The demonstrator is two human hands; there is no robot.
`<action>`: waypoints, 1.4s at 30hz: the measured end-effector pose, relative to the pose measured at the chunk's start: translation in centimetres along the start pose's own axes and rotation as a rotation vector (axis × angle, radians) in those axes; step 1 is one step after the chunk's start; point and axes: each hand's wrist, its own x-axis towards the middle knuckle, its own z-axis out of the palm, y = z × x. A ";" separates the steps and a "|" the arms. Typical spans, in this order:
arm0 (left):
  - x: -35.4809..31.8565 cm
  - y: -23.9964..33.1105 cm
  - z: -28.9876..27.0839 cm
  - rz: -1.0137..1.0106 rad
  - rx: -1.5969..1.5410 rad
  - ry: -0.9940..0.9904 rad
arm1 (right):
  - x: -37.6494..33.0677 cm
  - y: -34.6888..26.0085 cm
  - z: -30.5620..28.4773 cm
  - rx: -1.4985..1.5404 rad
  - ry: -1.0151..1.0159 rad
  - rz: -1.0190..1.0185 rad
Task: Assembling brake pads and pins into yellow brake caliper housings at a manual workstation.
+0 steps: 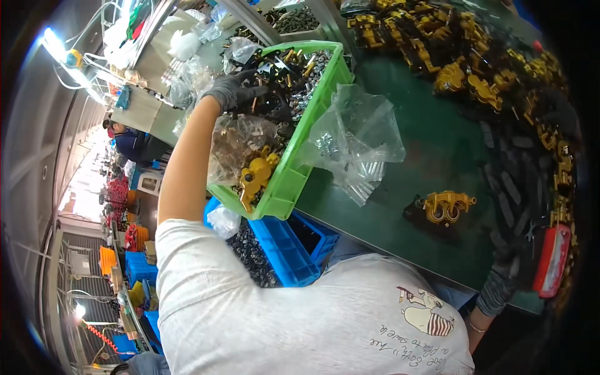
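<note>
My left hand (237, 92), in a dark grey glove, reaches over the green bin (294, 165) at its left side. Its fingers are stretched and apart over black metal parts (275, 103), and nothing shows in them. The same bin holds small silver fittings (312, 72), a clear plastic bag (240, 144) and a gold brake caliper (256, 178). At the lower right, my right hand (499, 284), gloved in grey, is by the table's near edge; its fingers are lost in shadow. Another gold brake caliper (447, 207) lies on the green table (400, 219), left of that hand.
A clear bag with silver pins (362, 169) lies beside the bin. Piled gold calipers (475, 81) line the far right, with dark flat pieces (512, 187) nearer. A red box (553, 261) stands at the right edge. Blue bins (284, 247) sit below the table; a person (134, 144) is far left.
</note>
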 end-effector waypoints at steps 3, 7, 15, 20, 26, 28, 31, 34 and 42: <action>-0.5 4.4 -4.2 -0.100 0.001 -0.519 | -0.5 -0.2 -0.8 0.005 0.025 -0.072; 1.2 3.1 -2.3 -0.073 0.279 -0.474 | -0.5 -0.5 -1.3 0.035 0.048 -0.152; 4.2 1.6 0.1 -0.005 -0.219 -0.327 | -0.2 -1.2 -1.8 0.535 -0.090 0.007; 4.2 0.9 -0.1 0.024 -0.195 -0.360 | -0.7 -2.9 -0.9 0.442 0.010 0.029; 6.4 -0.5 1.6 0.061 0.119 -0.196 | -0.5 -4.4 -0.1 0.698 -0.131 0.024; 6.7 -0.5 1.7 0.086 0.153 -0.138 | -0.8 -6.0 0.7 0.683 -0.102 0.024; 6.9 0.2 0.9 0.030 0.157 -0.386 | -0.8 -6.8 0.9 0.659 -0.050 0.027; 5.2 1.8 0.0 0.035 0.147 -0.302 | -0.3 -4.2 -1.1 0.640 -0.123 0.042; 2.6 4.7 -0.9 0.026 0.144 -0.119 | 0.5 2.3 -4.0 0.206 0.094 0.050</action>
